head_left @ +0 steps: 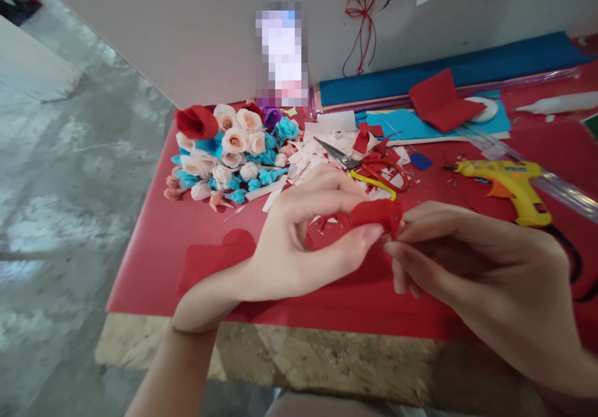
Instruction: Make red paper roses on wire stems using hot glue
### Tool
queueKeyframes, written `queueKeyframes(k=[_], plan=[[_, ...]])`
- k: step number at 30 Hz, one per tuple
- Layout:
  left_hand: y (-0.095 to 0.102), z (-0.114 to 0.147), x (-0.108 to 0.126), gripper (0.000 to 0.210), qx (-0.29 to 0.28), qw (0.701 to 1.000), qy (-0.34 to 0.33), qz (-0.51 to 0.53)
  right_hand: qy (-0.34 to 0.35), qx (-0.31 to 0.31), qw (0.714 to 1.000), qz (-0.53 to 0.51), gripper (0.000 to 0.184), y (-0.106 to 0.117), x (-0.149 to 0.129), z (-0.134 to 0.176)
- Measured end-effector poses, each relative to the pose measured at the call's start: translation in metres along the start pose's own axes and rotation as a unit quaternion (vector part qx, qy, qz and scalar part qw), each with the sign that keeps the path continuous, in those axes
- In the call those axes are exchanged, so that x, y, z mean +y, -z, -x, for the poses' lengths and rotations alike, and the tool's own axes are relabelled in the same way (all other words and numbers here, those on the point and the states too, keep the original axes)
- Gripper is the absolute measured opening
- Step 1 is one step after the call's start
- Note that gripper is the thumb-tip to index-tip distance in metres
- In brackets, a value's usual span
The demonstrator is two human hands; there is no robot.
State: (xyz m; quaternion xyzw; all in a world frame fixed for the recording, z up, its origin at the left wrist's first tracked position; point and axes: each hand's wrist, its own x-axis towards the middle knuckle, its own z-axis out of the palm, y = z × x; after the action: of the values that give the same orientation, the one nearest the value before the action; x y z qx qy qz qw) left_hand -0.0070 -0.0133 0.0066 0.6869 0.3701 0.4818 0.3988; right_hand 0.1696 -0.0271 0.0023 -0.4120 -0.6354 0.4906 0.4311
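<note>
Between my two hands is a small red paper flower (374,214), held above the front of the red-covered table (144,280). My left hand (303,236) pinches its left side between thumb and fingers. The fingertips of my right hand (471,261) close on the flower's right end; whether a stem lies between them is hidden. Just beyond the flower are scissors (348,160) with orange and yellow handles, resting on white and red paper scraps (308,158). Under my left wrist lies a red paper piece (205,264).
Finished paper flowers (233,143) in white, blue, pink and red crowd the back left. On the right are a yellow glue gun (523,183), clear glue sticks (560,186) and folded red paper (443,102). A blurred-out phone (283,55) leans against the wall, beside a blue roll (443,71).
</note>
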Motion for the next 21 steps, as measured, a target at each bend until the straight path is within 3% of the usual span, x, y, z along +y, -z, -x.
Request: queueKeyframes(k=[21], plan=[[-0.0018,0.003,0.0015,0.004,0.004,1.0,0.004,-0.019,0.016,-0.003,1.0,-0.017,0.011,0.0005,-0.0006,-0.0042]])
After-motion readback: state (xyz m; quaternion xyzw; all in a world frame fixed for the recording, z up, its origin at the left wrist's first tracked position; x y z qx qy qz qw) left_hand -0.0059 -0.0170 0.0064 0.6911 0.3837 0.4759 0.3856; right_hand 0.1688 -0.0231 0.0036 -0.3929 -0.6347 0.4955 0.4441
